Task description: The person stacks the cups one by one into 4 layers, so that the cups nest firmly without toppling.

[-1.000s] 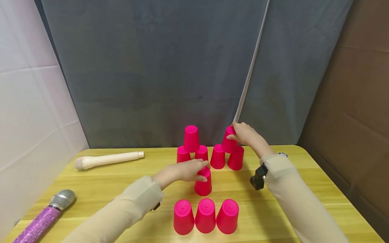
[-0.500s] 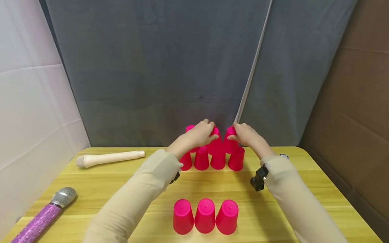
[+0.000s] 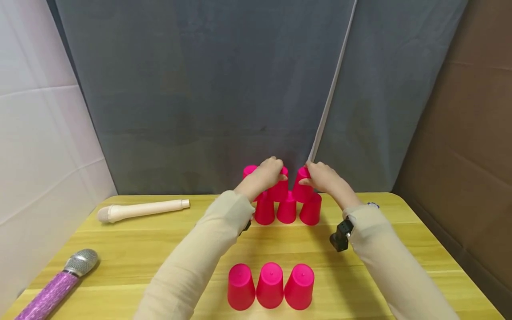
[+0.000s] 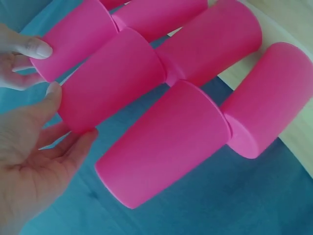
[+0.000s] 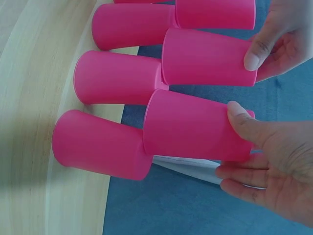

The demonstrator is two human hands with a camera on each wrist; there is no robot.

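**Two hands on the second row of a pink cup stack**

Nearest the person, three upturned pink cups (image 3: 270, 286) stood side by side close to the table's front edge, with open yellow tabletop (image 3: 132, 249) between them and the far stack. A purple microphone (image 3: 56, 286) ran off the lower left corner; a cream microphone (image 3: 142, 209) lay farther back. At the far edge, against the grey curtain (image 3: 200, 89), the left hand (image 3: 265, 174) curled round the middle upper cup (image 3: 278, 190), its forearm hiding the bottom row's left end. The right hand (image 3: 322, 176) pinched the right upper cup (image 3: 302, 190), thumb and fingertips clamped on its base. The hands were close but apart.
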